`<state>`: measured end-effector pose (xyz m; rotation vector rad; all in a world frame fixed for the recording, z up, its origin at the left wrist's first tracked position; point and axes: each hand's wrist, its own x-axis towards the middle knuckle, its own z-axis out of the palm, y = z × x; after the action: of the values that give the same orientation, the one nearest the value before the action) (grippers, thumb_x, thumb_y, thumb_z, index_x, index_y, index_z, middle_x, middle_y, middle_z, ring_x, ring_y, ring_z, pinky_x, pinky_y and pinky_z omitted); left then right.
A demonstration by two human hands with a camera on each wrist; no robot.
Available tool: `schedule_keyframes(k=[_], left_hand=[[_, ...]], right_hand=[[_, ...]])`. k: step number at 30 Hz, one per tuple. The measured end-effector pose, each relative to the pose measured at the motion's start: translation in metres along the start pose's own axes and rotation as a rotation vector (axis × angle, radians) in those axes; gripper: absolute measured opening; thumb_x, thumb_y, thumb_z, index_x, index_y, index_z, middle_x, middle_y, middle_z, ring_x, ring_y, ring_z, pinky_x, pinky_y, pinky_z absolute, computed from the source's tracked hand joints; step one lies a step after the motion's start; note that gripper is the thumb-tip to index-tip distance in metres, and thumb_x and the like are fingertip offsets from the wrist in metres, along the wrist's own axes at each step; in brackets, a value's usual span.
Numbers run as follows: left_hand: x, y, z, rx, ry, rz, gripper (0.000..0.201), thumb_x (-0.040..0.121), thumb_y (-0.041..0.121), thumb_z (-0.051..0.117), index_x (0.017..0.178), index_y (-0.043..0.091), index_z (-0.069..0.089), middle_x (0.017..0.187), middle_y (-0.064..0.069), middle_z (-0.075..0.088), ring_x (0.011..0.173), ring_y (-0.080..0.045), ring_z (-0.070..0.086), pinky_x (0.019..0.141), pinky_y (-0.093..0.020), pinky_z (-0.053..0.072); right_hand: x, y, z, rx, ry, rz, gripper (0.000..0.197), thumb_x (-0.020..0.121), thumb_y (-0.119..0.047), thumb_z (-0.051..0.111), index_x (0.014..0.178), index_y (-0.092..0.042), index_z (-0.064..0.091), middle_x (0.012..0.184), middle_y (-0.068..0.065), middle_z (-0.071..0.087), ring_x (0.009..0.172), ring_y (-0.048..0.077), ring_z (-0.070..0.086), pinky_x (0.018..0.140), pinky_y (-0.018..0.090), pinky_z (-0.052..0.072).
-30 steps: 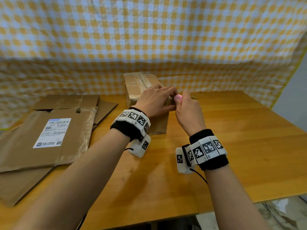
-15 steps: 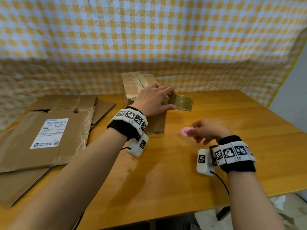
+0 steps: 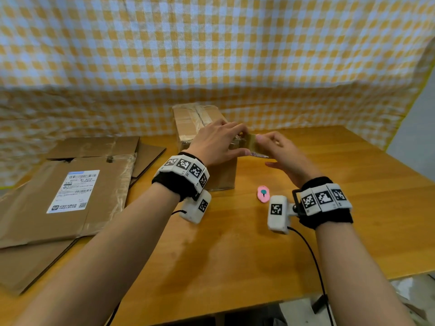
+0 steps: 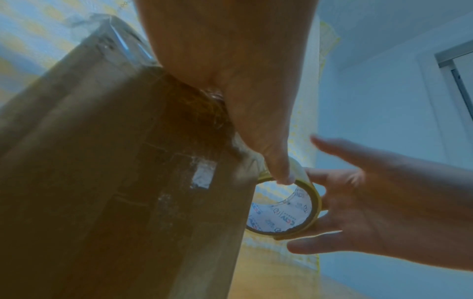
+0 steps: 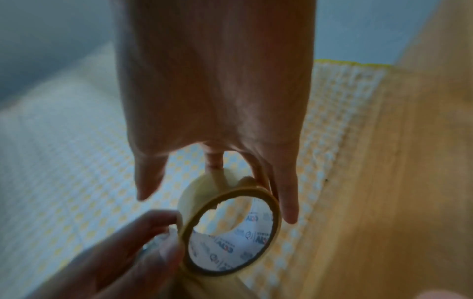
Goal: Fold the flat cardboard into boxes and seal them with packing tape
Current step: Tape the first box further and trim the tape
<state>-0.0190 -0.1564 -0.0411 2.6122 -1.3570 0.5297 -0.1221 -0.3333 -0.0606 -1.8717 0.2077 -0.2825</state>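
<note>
Both hands meet at the roll of packing tape (image 3: 250, 142), held in the air at the near right top corner of the assembled cardboard box (image 3: 202, 135), which stands on the table (image 3: 235, 255) against the checked cloth (image 3: 211, 55). The left hand (image 3: 215, 143) pinches the roll between thumb and fingers, its thumb tip (image 4: 281, 174) lying on the rim. The right hand (image 3: 286, 157), which half a second earlier hovered low over the table carrying the pink cutter (image 3: 263, 194), has risen to the roll; its fingers (image 5: 286, 198) are spread and lightly curled about the outer face, thumb on one side and fingers on the other. The cutter has left that hand and now lies flat on the table, in front of the box and just left of the right wrist. Flat cardboard sheets (image 3: 70, 191) lie stacked at the left of the table, the top one bearing a white shipping label (image 3: 74, 190); their position is unchanged.
</note>
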Motion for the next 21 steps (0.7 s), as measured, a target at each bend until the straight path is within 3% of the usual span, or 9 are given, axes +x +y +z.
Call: schedule_keyframes(k=[3,7,12,15,18,21], left_hand=[[-0.002,-0.001,-0.001,-0.027,0.008,0.008,0.058,0.087,0.070,0.044,0.132,0.034,0.048,0.134,0.005,0.058,0.117,-0.019,0.048,0.083,-0.038,0.046],[-0.001,0.004,0.001,-0.057,0.079,-0.066,0.051,0.096,0.064,0.027,0.130,0.032,0.049,0.130,0.006,0.060,0.114,-0.015,0.050,0.077,-0.033,0.042],[0.001,0.009,0.011,0.080,0.151,-0.096,0.049,0.100,0.061,0.030,0.129,0.029,0.051,0.131,0.006,0.058,0.117,-0.015,0.054,0.076,-0.031,0.044],[0.000,0.007,0.013,0.101,0.158,-0.098,0.046,0.100,0.061,0.031,0.130,0.031,0.049,0.126,0.007,0.062,0.117,-0.014,0.054,0.076,-0.032,0.046],[-0.001,0.007,0.013,0.090,0.167,-0.093,0.050,0.097,0.065,0.036,0.132,0.031,0.046,0.127,0.007,0.061,0.116,-0.015,0.055,0.076,-0.034,0.048],[-0.002,0.008,0.011,0.060,0.191,-0.073,0.047,0.095,0.063,0.045,0.128,0.030,0.044,0.127,0.006,0.055,0.104,-0.018,0.059,0.069,-0.031,0.045]], right_hand=[[0.006,0.003,0.004,-0.063,0.018,-0.026,0.025,0.095,-0.041,0.066,0.094,-0.020,0.054,0.112,0.007,0.063,0.111,0.029,0.061,0.091,0.042,0.054],[0.006,0.004,0.001,-0.051,0.008,-0.017,0.027,0.095,-0.041,0.065,0.098,-0.016,0.056,0.112,0.009,0.064,0.108,0.025,0.062,0.090,0.039,0.057],[0.004,0.004,0.001,-0.054,0.030,0.028,0.029,0.095,-0.041,0.064,0.099,-0.013,0.058,0.108,0.008,0.063,0.100,0.021,0.061,0.087,0.039,0.059],[0.005,0.018,-0.014,-0.139,0.141,0.104,0.028,0.093,-0.038,0.067,0.095,-0.011,0.060,0.104,0.008,0.064,0.100,0.024,0.061,0.085,0.040,0.057],[0.001,0.043,-0.034,-0.322,0.229,0.249,0.026,0.083,-0.030,0.080,0.085,-0.015,0.059,0.117,0.013,0.063,0.103,0.027,0.060,0.085,0.037,0.052],[0.000,0.057,-0.040,-0.476,0.241,0.404,0.035,0.075,-0.021,0.088,0.092,-0.008,0.061,0.142,0.013,0.039,0.121,0.032,0.051,0.108,0.043,0.044]])
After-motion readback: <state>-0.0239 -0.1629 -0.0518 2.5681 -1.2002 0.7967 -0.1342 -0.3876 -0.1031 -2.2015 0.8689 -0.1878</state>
